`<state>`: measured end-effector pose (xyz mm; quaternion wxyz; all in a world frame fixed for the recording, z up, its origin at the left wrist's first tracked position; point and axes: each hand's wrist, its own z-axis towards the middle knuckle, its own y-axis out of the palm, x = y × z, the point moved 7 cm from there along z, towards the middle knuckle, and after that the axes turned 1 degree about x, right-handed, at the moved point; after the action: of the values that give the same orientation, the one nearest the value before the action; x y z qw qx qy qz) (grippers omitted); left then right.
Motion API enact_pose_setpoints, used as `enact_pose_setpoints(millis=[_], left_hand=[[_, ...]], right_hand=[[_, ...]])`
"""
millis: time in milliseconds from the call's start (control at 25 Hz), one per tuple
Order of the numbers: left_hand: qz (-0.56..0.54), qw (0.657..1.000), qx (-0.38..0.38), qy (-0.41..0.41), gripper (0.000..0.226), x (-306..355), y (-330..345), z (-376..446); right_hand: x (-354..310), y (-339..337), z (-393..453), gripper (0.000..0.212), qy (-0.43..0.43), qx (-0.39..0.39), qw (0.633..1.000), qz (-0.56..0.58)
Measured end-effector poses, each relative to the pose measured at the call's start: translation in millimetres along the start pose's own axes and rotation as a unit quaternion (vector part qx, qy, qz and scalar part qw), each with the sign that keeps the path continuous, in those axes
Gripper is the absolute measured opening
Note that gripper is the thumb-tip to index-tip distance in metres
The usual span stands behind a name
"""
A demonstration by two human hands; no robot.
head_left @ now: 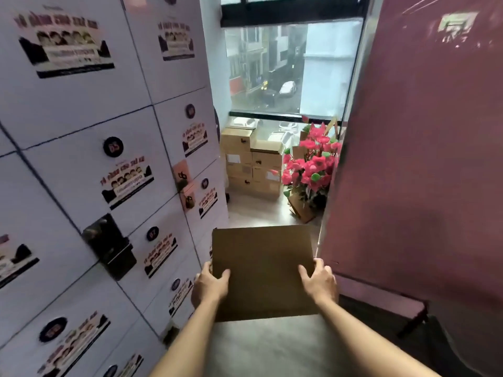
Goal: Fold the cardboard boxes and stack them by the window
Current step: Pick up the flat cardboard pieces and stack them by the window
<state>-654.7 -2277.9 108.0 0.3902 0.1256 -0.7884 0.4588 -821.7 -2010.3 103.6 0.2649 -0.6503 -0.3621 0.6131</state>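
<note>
1. Grey smooth floor (272, 346) runs along a narrow aisle toward the window (291, 66) at 12 o'clock; street and parked cars show through the glass.
2. White lockers (81, 164) fill the 9 o'clock side, each door with a round dark number badge and a printed sticker; the text is too blurred to read. Padlocks hang on some doors.
3. Pink panel (422, 159) stands along 3 o'clock, glossy, with reflections.
4. Cardboard box (262, 270), brown with a plain top face and no print visible, is held level at 6 o'clock, above the floor and between lockers and panel.
5. Left hand (211, 287) grips the box's left edge, thumb on top, fingers curled under.
6. Right hand (319, 281) grips the right edge, thumb on top and fingers wrapped over the side.
7. Stacked boxes (251, 161) sit under the window at 12 o'clock, several tiers, with small white labels that are unreadable.
8. Pink flowers (313, 161) stand just beside the stack at 1 o'clock, in a wooden stand.
</note>
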Motion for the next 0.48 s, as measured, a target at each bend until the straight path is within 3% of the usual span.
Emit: enact_pose_setpoints(millis=[240, 480], left_hand=[[-0.028, 0.998, 0.030, -0.044, 0.056, 80.1, 29.3, 139.9], [0.015, 0.999, -0.020, -0.024, 0.059, 169.9, 104.0, 306.2]], right_hand=[[-84.5, 36.6, 171.6, 0.058, -0.024, -0.021, 0.998, -0.050], [-123.7, 71.7, 337.5, 0.061, 0.021, -0.006, 0.998, -0.064]])
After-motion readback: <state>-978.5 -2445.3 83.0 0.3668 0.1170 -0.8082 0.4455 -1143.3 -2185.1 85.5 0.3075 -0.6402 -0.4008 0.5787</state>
